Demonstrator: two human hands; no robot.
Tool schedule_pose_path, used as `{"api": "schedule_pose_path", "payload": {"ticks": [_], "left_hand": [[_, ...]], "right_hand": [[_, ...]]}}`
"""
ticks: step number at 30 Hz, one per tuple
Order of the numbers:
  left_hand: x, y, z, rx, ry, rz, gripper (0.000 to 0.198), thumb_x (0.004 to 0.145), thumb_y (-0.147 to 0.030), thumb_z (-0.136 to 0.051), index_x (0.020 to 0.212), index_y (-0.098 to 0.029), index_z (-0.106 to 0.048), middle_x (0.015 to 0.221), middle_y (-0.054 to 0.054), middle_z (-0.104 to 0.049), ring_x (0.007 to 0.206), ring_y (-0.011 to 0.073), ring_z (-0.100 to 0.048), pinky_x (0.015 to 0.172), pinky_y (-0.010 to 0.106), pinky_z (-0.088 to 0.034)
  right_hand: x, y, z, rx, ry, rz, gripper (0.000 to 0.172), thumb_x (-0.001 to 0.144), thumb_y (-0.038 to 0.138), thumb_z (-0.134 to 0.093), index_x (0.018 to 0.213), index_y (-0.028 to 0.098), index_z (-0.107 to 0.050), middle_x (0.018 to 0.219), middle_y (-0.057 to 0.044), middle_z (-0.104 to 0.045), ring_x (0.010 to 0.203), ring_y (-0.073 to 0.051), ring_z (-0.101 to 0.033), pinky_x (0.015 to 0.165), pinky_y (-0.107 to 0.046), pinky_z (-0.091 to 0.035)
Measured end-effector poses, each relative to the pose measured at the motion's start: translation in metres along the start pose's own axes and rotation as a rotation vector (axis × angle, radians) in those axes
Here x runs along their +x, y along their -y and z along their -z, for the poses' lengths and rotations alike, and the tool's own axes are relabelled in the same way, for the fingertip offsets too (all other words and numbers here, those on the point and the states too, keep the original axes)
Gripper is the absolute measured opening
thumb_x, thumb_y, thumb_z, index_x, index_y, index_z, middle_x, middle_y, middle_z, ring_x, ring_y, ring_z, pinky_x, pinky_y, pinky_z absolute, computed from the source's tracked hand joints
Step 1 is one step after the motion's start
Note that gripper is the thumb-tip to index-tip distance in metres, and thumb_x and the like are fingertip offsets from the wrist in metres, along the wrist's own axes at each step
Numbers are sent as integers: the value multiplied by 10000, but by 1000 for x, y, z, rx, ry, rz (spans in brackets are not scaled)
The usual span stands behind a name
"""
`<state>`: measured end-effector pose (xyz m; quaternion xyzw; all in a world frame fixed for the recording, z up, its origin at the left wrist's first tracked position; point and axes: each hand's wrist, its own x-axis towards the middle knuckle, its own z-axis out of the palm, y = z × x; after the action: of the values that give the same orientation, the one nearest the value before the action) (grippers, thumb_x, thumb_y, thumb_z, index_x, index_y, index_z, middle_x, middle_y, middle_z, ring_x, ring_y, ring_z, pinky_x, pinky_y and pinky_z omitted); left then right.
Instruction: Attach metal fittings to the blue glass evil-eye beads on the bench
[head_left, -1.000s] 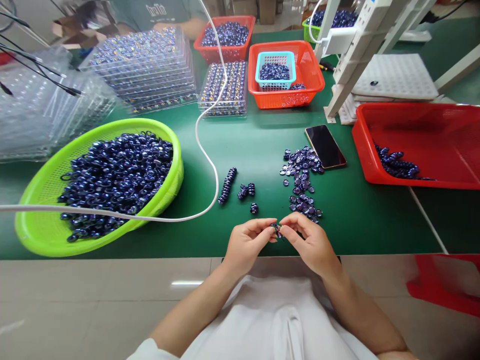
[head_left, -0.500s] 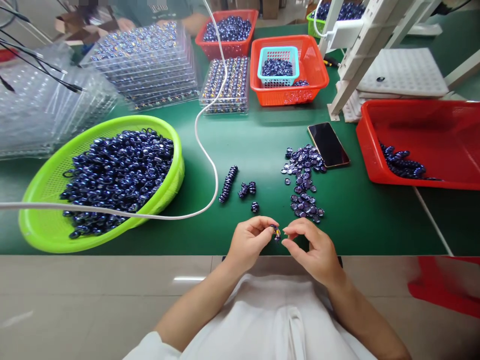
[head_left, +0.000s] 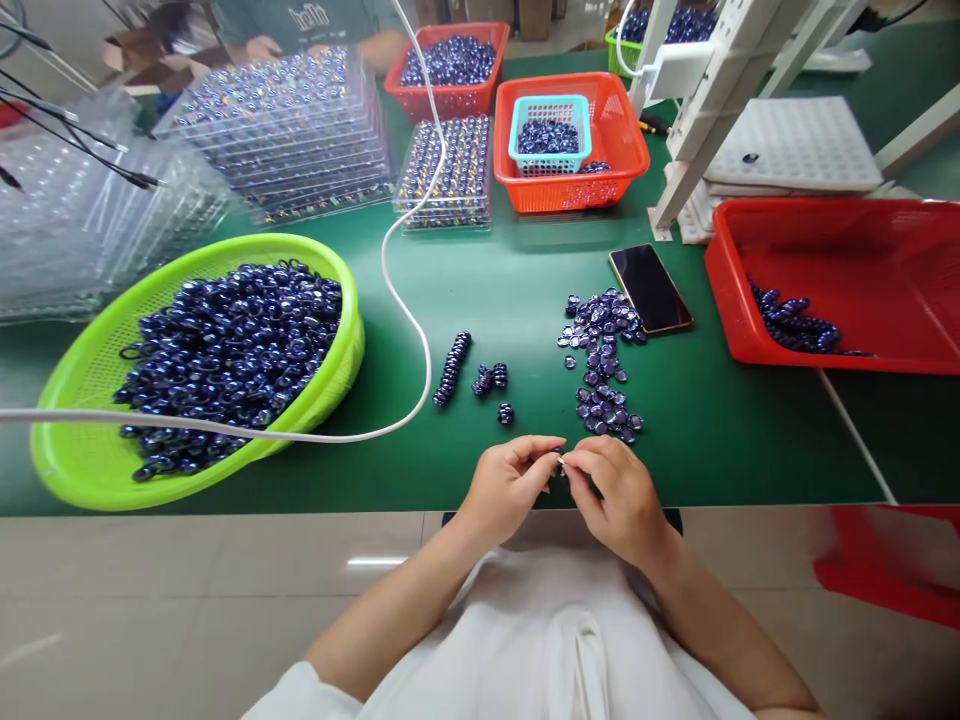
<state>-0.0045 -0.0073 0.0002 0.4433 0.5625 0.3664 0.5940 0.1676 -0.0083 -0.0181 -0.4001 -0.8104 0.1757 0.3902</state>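
In the head-camera view, a worker's left hand [head_left: 506, 490] pinches a small dark piece [head_left: 559, 453] between thumb and fingers above the near edge of a green table [head_left: 405, 480]. The right hand's [head_left: 628, 492] fingertips meet it, nearly closed; their grip cannot be told. Glossy discs [head_left: 602, 385] and a phone [head_left: 651, 289] lie beyond.

- White top [head_left: 510, 640], loose and softly creased (the cloth looks thin).
- Narrow white strip [head_left: 589, 665] looped at the front, running down the middle.
- Left sleeve [head_left: 300, 694] white, loose, ending near the elbow.
- Forearms [head_left: 409, 590] uncovered.
- Hands [head_left: 501, 492] bare, with slender fingers.
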Motion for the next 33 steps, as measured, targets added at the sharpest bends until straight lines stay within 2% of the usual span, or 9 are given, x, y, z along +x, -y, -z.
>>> {"api": "schedule_pose_path", "payload": {"ticks": [4,8,13,17,20,24,29,33], "left_hand": [[-3,2,2,66,55,-129,278,867,-219,-593,1079,-147,-758,938,90,-758,649,144,-688,632,260,-591],[-5,6,3,103,89,-265,294,883,-183,-583,1126,-169,-747,962,94,-735,770,172,-709,700,281,-603],[-6,7,3,87,31,-267,245,838,-197,-692,1067,-192,-778,940,82,-759,844,194,-713,754,280,-581],[-6,4,1,-3,-21,-190,196,800,-217,-739,981,-187,-806,925,80,-778,833,200,-718,772,290,-579],[-7,-1,0,-120,-13,-69,185,770,-242,-770,935,-169,-810,884,76,-785,772,190,-720,744,289,-585],[-6,-4,1,-288,30,59,190,734,-259,-804,891,-153,-803,752,49,-775,674,160,-700,686,267,-584],[-1,2,5,-397,30,46,166,744,-236,-808,895,-169,-805,781,36,-776,654,115,-676,685,224,-563],[-1,6,5,-427,-8,5,159,773,-229,-792,925,-185,-803,840,41,-783,667,101,-668,692,209,-554]], "right_hand": [[3,3,6,83,76,-74,152,908,102,-515,978,225,-571,881,-58,-618,804,-199,-608,722,-341,-510],[10,6,11,241,147,-268,110,940,152,-502,884,224,-563,810,-18,-576,715,-155,-568,656,-283,-476],[14,8,13,376,151,-547,100,918,233,-579,822,210,-596,751,5,-597,645,-131,-556,580,-250,-439],[14,10,13,499,141,-692,117,899,297,-620,831,204,-598,723,12,-602,636,-127,-562,577,-239,-447],[14,11,13,546,156,-717,114,899,299,-619,839,205,-593,727,13,-608,650,-125,-569,591,-234,-452],[12,10,14,566,184,-678,97,921,299,-592,889,210,-612,783,-3,-641,702,-138,-597,637,-245,-468],[5,9,17,529,152,-613,105,932,322,-595,949,226,-635,809,2,-627,703,-133,-583,649,-245,-474],[-3,11,19,560,172,-689,175,926,376,-615,890,210,-657,749,4,-635,653,-122,-586,615,-236,-473]]}}
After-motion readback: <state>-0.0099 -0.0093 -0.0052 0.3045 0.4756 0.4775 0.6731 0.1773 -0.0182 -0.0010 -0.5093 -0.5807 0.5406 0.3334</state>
